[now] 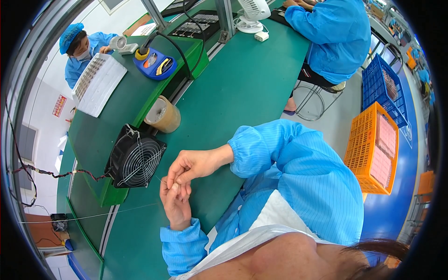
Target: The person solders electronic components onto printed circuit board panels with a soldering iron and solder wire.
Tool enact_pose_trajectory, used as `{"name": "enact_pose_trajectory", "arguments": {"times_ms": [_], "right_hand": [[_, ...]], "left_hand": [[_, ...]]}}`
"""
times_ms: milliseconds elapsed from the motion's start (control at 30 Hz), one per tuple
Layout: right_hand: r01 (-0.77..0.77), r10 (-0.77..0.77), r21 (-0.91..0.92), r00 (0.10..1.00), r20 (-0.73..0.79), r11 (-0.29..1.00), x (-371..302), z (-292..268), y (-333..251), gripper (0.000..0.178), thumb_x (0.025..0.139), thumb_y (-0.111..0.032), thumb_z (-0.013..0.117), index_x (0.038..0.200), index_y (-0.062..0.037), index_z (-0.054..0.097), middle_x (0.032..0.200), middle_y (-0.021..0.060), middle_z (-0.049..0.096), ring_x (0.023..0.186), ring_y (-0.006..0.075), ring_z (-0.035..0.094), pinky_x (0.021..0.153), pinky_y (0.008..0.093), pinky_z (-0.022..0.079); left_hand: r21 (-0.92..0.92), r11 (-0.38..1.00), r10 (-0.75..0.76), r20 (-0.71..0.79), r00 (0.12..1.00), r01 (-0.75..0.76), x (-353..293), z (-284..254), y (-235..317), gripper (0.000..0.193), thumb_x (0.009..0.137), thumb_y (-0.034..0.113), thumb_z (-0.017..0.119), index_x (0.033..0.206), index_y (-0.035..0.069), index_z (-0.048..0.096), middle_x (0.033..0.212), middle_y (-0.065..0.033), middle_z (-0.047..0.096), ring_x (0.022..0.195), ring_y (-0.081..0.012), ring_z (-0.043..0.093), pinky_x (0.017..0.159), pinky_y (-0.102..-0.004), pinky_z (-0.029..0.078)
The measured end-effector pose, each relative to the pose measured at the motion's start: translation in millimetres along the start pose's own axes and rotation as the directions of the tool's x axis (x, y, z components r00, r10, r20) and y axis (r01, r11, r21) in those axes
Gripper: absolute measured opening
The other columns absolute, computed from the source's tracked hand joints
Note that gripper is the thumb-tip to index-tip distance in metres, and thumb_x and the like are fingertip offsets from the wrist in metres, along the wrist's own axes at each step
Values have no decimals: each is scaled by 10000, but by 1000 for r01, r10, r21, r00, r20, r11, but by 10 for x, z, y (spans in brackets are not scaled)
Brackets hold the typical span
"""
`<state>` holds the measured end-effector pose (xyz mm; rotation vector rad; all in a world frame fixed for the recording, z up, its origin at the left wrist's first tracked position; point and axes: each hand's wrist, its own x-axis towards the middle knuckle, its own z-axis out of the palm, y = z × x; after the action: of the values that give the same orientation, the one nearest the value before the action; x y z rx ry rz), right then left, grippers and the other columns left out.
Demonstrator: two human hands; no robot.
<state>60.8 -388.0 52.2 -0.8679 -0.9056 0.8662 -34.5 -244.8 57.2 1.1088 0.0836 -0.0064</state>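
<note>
My left hand [177, 200] and my right hand [193, 165] meet over the green bench [224, 98], fingertips pinched together. Both are closed; whatever lies between the fingers is too small to make out. A short, faint thin line shows beside the right fingertips. From the left edge, a thin pale wire [88, 217] stretches toward my left hand, and its end fades before the fingers. Just left of my hands stands a black fan [136, 161] with a round wire guard.
Behind the fan are a cardboard-coloured cylinder [163, 115] and a blue soldering-iron stand [156, 64]. A white fan [252, 16] stands at the back. One co-worker [329, 42] sits at right, another [84, 51] across the bench. Orange [352, 156] and blue crates [371, 91] stand at right.
</note>
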Motion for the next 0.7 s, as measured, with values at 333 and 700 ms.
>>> {"name": "enact_pose_trajectory", "arguments": {"times_ms": [333,700], "right_hand": [[8,-30,-191,993,-114,981,-32,13,-70,300,899,-25,570,1198,-6,588,1015,116,681,846,152,675,580,249,556],[62,-273,-571,917,-291,819,-63,40,-74,310,751,164,444,921,-19,628,1164,105,495,719,147,618,436,211,511]], "left_hand": [[-132,991,-1,-52,999,-6,21,-168,-80,249,965,249,470,1081,35,518,818,-5,515,564,-46,369,471,-181,296],[-136,991,14,-2,1000,-14,49,-195,-64,308,997,270,414,1082,1,536,890,-24,537,550,-52,339,457,-189,285]]}}
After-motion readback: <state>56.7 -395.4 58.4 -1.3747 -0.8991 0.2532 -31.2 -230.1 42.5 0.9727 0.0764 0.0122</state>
